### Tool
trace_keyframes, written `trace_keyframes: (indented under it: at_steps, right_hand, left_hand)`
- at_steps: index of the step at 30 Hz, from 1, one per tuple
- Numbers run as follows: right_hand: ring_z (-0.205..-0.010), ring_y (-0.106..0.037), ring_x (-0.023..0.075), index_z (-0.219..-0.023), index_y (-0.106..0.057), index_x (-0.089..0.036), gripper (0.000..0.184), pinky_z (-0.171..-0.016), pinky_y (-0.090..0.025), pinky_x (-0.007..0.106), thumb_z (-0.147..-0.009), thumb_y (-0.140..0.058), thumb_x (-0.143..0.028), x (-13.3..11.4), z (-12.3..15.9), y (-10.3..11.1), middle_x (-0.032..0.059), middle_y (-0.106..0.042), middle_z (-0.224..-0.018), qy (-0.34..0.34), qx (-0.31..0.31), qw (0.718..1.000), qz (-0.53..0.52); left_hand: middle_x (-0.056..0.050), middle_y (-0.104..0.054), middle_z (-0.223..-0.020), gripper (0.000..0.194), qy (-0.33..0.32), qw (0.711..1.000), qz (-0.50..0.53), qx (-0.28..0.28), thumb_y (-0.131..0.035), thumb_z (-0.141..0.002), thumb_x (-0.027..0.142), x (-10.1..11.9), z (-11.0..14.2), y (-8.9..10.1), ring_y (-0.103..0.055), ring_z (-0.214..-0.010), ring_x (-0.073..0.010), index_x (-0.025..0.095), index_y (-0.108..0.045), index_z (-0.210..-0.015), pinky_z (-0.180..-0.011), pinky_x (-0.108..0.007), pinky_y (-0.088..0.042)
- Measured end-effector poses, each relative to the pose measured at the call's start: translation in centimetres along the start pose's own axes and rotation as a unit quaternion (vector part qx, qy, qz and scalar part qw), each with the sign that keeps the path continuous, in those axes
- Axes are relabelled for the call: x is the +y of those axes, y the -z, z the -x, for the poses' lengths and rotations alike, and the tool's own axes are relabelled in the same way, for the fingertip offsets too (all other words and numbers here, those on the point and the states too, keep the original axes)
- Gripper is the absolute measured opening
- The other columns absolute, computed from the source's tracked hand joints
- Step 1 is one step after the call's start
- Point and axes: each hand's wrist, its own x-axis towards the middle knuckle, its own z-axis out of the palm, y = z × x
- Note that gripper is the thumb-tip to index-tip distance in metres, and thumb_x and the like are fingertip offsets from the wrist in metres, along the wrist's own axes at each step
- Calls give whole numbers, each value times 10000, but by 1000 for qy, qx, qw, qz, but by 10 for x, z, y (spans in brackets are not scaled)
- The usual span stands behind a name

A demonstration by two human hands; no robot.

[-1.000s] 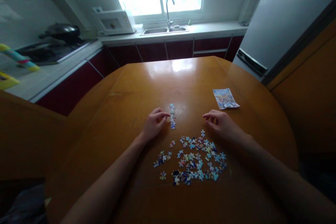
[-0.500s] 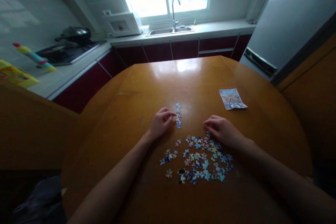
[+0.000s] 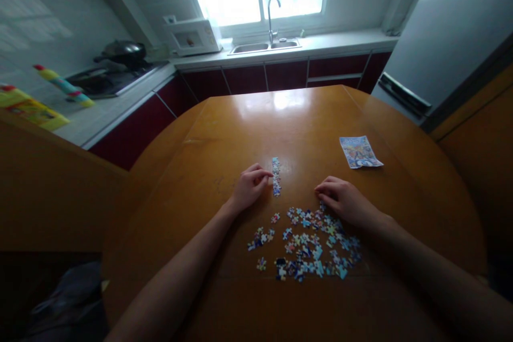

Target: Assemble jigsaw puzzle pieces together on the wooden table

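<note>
A narrow strip of joined jigsaw pieces [image 3: 276, 177] lies upright in the picture on the wooden table. My left hand [image 3: 252, 186] rests beside it, the index finger stretched out so its tip meets the strip's left edge; nothing shows in its grasp. Farther right, my right hand [image 3: 340, 196] rests with fingers bent and pressed together. What the fingertips hold, if anything, is hidden. Just below them is a single jigsaw piece [image 3: 322, 206]. Loose jigsaw pieces [image 3: 306, 251] spread in a heap nearer me, partly beside my right wrist. A smaller group of pieces [image 3: 261, 237] lies left of the heap.
A creased printed picture sheet [image 3: 360, 152] lies on the table [image 3: 224, 133] beyond my right hand. Behind the table are a counter with a sink [image 3: 250, 48], a microwave [image 3: 194, 37] and a stove with a wok [image 3: 125, 53]. A fridge [image 3: 444, 32] stands at right.
The whole view has shifted slightly, so everything sits a little farther right. Both hands keep nearly the same pose and place relative to the strip and the loose pieces.
</note>
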Motion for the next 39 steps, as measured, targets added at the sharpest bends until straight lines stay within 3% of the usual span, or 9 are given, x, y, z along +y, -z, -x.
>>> trace_keyframes:
  at_steps: [31,36,39]
  right_hand:
    - [-804,-629,183,-939,-741,-213,174,-739,-502,323,-919,-570,-233,-2,-1,-3,78,-662,-975,-8,9,1000,15]
    - [-896,-601,201,-966,-731,-211,158,-806,-487,347,-921,-579,-207,-34,4,-21,78,-648,-965,47,54,997,7]
    - [-882,-561,194,-920,-725,-219,145,-769,-466,328,-934,-581,-210,-69,12,-43,68,-637,-950,125,3,992,15]
  left_hand:
    - [-14,-576,-773,186,-2,1000,1,3,-567,-900,169,1,-1,0,-498,-628,-94,174,-752,-882,-574,-221,-398]
    - [-15,-579,-782,185,5,1000,5,3,-569,-905,177,-2,-1,-1,-499,-633,-95,175,-754,-892,-583,-228,-404]
    - [-17,-585,-787,183,2,1000,6,9,-570,-907,177,-3,-1,-2,-507,-650,-102,182,-752,-894,-596,-234,-413]
